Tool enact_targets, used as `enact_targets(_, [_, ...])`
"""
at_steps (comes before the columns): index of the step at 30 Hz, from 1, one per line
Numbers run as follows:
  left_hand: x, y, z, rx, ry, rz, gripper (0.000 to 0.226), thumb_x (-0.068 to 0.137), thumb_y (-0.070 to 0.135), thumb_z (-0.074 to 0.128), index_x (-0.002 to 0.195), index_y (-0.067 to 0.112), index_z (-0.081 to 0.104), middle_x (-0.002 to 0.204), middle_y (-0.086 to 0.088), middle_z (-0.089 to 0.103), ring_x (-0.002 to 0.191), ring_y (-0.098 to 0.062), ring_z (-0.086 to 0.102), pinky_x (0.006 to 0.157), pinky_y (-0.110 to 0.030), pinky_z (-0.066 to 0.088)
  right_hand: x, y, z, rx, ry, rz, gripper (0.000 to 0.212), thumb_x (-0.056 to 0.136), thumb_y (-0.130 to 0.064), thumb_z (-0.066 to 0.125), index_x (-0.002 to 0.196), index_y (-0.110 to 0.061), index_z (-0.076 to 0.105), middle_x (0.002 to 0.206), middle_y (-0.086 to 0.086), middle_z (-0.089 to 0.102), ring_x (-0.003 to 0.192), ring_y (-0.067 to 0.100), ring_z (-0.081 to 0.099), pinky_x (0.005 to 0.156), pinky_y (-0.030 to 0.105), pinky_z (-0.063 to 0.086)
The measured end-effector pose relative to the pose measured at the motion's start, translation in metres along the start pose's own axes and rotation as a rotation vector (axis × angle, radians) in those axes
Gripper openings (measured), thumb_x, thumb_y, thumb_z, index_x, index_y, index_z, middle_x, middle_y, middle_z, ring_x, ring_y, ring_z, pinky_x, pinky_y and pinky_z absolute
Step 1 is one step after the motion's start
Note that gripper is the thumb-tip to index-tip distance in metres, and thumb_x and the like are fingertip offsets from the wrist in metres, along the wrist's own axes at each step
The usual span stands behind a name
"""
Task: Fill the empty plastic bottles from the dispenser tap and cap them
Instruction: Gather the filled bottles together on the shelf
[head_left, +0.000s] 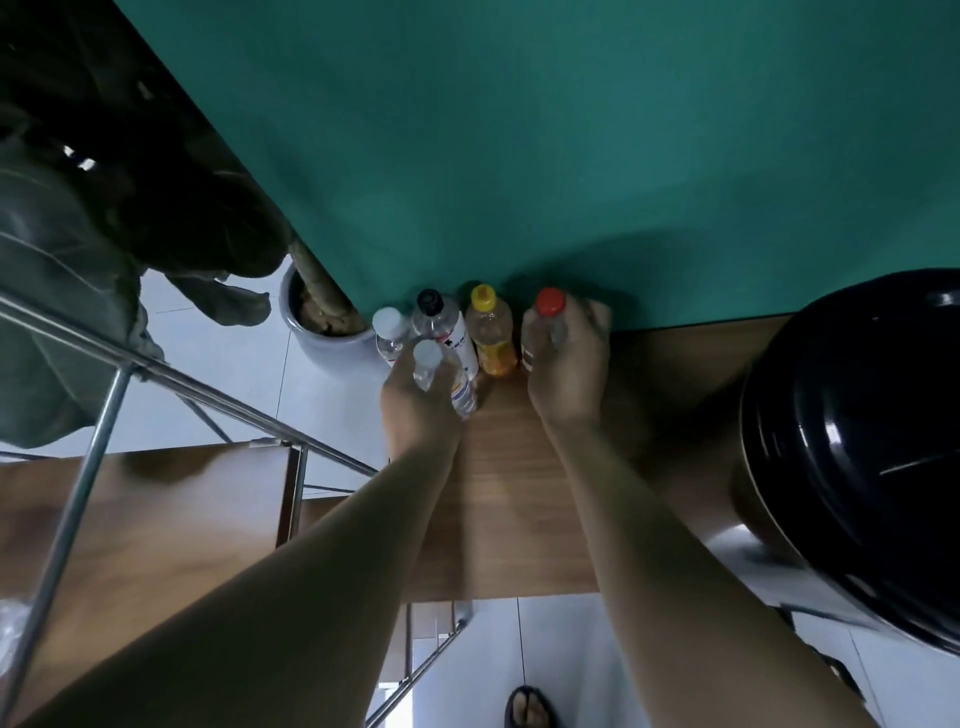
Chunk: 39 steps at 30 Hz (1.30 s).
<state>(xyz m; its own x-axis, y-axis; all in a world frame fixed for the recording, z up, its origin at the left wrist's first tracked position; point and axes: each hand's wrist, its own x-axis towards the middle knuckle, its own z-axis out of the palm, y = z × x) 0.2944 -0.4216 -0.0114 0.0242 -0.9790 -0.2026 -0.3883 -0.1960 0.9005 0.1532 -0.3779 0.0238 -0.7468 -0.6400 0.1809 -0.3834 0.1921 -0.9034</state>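
Note:
Several capped plastic bottles stand at the far end of a narrow wooden table (498, 499), against a green wall. My left hand (415, 405) grips a clear bottle with a white cap (428, 356). My right hand (569, 364) grips a clear bottle with a red cap (549, 302). Between them stands a yellow-capped bottle (488, 332) with orange at its base. Behind my left hand are a black-capped bottle (434, 312) and a second white-capped bottle (389, 327). No tap shows in this view.
A large black rounded object (857, 452) sits on the table at the right. A metal rack frame (156, 374) crosses the left side. A grey plant pot (322, 332) stands on the tiled floor beyond the table's left corner. My sandalled foot (527, 706) shows below.

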Motion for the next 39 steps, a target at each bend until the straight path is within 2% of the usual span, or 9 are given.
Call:
enact_targets(3, [-0.017, 0.002, -0.005, -0.002, 0.007, -0.010, 0.022, 0.105, 0.036, 0.076, 0.124, 0.028, 0.080, 0.105, 0.010, 0.082, 0.101, -0.017, 0.074, 0.079, -0.031, 0.052, -0.034, -0.004, -0.031, 0.114, -0.060, 0.009, 0.004, 0.107, -0.010, 0.070, 0.109, -0.011, 0.073, 0.118, 0.001, 0.059, 0.103, -0.006, 0.061, 0.091, 0.007, 0.042])
enact_targets(11, [-0.117, 0.011, -0.030, -0.116, -0.005, -0.011, 0.011, 0.110, 0.032, 0.067, 0.114, 0.040, 0.072, 0.110, 0.011, 0.078, 0.105, -0.015, 0.074, 0.092, -0.041, 0.062, -0.116, -0.034, -0.086, 0.111, -0.201, -0.097, 0.012, 0.113, -0.026, 0.060, 0.105, -0.019, 0.065, 0.106, 0.001, 0.059, 0.094, 0.017, 0.064, 0.087, 0.041, 0.055])
enact_targets(14, [-0.161, 0.013, -0.052, -0.166, -0.050, -0.030, 0.007, 0.107, 0.039, 0.071, 0.112, 0.043, 0.071, 0.112, 0.010, 0.078, 0.106, -0.015, 0.075, 0.096, -0.050, 0.065, -0.150, -0.027, -0.095, -0.019, -0.292, -0.036, 0.015, 0.112, -0.029, 0.061, 0.118, -0.016, 0.067, 0.116, -0.005, 0.059, 0.102, 0.012, 0.065, 0.091, 0.036, 0.054])
enact_targets(17, [-0.197, 0.007, -0.081, -0.144, -0.137, 0.000, 0.043, 0.099, 0.062, 0.067, 0.135, 0.037, 0.068, 0.130, 0.002, 0.073, 0.119, -0.021, 0.073, 0.104, -0.054, 0.063, -0.189, -0.052, -0.107, -0.035, -0.283, -0.068, 0.016, 0.111, -0.031, 0.062, 0.123, -0.020, 0.065, 0.120, -0.007, 0.061, 0.108, 0.010, 0.065, 0.095, 0.038, 0.056])
enact_targets(21, [-0.250, 0.009, -0.135, -0.144, -0.181, 0.073, 0.031, 0.112, 0.043, 0.064, 0.142, 0.034, 0.063, 0.131, 0.005, 0.071, 0.119, -0.015, 0.069, 0.098, -0.030, 0.057, -0.243, -0.088, -0.126, -0.051, -0.323, -0.063, 0.020, 0.111, -0.028, 0.063, 0.128, -0.020, 0.067, 0.123, -0.007, 0.061, 0.111, 0.010, 0.064, 0.101, 0.041, 0.054])
enact_targets(26, [-0.294, 0.003, -0.204, -0.084, -0.290, 0.200, 0.029, 0.112, 0.039, 0.066, 0.138, 0.025, 0.066, 0.130, -0.002, 0.072, 0.124, -0.024, 0.069, 0.107, -0.043, 0.054, -0.320, -0.134, -0.161, -0.056, -0.290, -0.083, 0.024, 0.114, -0.036, 0.060, 0.129, -0.019, 0.067, 0.127, -0.006, 0.063, 0.118, 0.012, 0.064, 0.105, 0.040, 0.051])
enact_targets(31, [-0.328, 0.008, -0.276, -0.115, -0.500, 0.302, 0.020, 0.111, 0.053, 0.064, 0.123, 0.038, 0.068, 0.118, -0.001, 0.072, 0.113, -0.023, 0.070, 0.102, -0.050, 0.057, -0.386, -0.173, -0.180, -0.083, -0.243, -0.098, 0.020, 0.116, -0.033, 0.058, 0.129, -0.021, 0.065, 0.123, -0.006, 0.062, 0.116, 0.008, 0.064, 0.102, 0.031, 0.050])
enact_targets(35, [-0.338, 0.014, -0.349, -0.191, -0.687, 0.284, 0.013, 0.112, 0.018, 0.070, 0.119, 0.028, 0.073, 0.103, 0.008, 0.077, 0.094, 0.001, 0.070, 0.086, -0.018, 0.055, -0.429, -0.199, -0.173, -0.106, -0.231, -0.121, 0.020, 0.115, -0.026, 0.058, 0.131, -0.015, 0.064, 0.122, -0.002, 0.063, 0.113, 0.012, 0.063, 0.101, 0.030, 0.050])
enact_targets(39, [-0.327, 0.004, -0.419, -0.123, -0.729, 0.274, 0.024, 0.110, 0.018, 0.072, 0.129, 0.031, 0.075, 0.114, 0.013, 0.081, 0.105, 0.000, 0.072, 0.095, -0.018, 0.054, -0.464, -0.232, -0.144, -0.087, -0.263, -0.127, 0.016, 0.113, -0.024, 0.060, 0.128, -0.021, 0.065, 0.118, -0.009, 0.062, 0.113, 0.011, 0.062, 0.099, 0.031, 0.050])
